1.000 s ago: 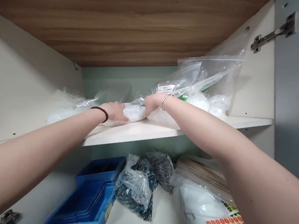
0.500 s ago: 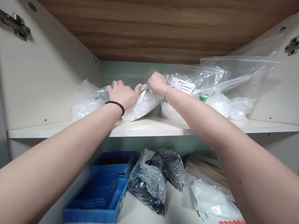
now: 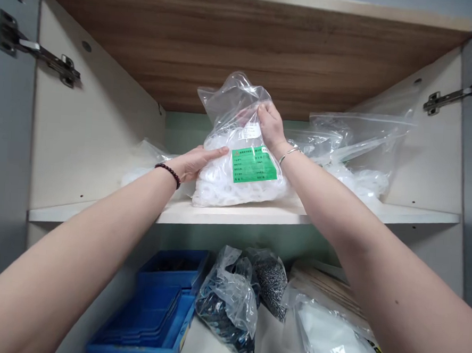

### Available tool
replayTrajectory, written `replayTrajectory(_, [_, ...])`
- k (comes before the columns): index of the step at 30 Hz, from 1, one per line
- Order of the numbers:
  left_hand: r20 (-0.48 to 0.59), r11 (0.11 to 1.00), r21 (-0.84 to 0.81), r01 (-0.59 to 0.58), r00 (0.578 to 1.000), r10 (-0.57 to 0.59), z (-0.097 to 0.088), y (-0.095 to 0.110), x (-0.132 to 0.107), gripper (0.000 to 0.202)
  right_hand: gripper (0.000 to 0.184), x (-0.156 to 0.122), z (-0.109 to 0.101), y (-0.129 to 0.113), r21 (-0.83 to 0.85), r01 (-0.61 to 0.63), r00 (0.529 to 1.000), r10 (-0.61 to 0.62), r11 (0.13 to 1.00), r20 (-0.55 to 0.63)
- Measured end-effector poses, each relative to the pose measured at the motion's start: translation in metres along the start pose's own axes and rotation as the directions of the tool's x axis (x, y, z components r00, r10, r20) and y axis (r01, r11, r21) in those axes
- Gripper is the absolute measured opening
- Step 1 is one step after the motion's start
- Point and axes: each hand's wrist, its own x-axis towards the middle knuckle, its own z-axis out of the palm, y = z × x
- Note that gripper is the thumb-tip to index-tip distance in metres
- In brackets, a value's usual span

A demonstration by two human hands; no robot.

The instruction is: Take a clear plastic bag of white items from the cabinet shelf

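A clear plastic bag (image 3: 219,183) full of small white ring-like parts stands tilted on the upper shelf of the cabinet. On its front are a green label (image 3: 255,165) and a small white one. My right hand (image 3: 270,122) grips the bag's loose upper part at the right, fingers closed on the film. My left hand (image 3: 200,161) holds the bag's left side, thumb stretched across the front; its other fingers are hidden behind. More clear bags (image 3: 358,178) of white parts sit to the right, and another bag (image 3: 140,168) is partly behind my left wrist.
Below, the lower shelf holds blue plastic bins (image 3: 143,320), a bag of dark parts (image 3: 228,304), a bag of metal screws or pins (image 3: 269,282) and flat white packets (image 3: 338,332). The upper shelf's front edge (image 3: 233,217) runs beneath my forearms. Hinged doors stand open at both sides.
The bag of white parts has been pulled forward and raised upright, its green label now facing me. My right hand has moved up and to the right; my left hand has shifted onto the bag's side.
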Motion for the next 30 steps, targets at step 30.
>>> replayTrajectory(30, [-0.365, 0.665, 0.729, -0.161, 0.73, 0.578, 0.001, -0.003, 0.005, 0.038, 0.095, -0.008, -0.01, -0.021, -0.336, -0.047, 0.989, 0.09, 0.941, 0.114])
